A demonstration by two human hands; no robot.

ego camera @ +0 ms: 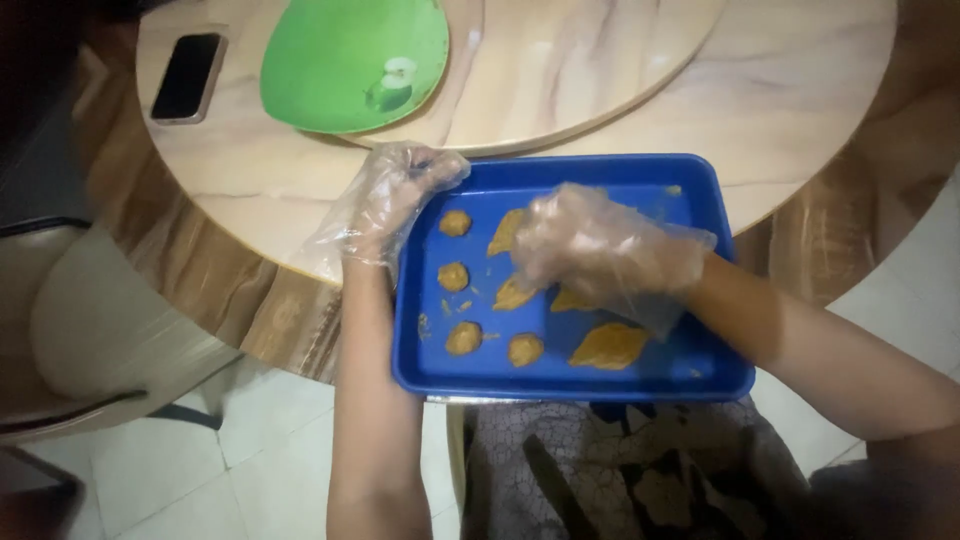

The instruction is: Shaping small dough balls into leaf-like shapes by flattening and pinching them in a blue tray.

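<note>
Blue tray overhangs the table edge. Left hand grip is clamped on its corner; right hand, fingers curled together, presses a dough piece.

Blue tray, green plate, tan dough pieces.

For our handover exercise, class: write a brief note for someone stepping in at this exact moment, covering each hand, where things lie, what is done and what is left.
Left hand, in a clear plastic glove, grips the far left corner of the blue tray.
Right hand, also gloved, is closed over the dough in the middle of the tray.
Done: four small round dough balls sit in the tray's left part.
Left: several flatter, unshaped dough pieces lie centre and right.
A green plate and a phone lie on the round table beyond.
</note>
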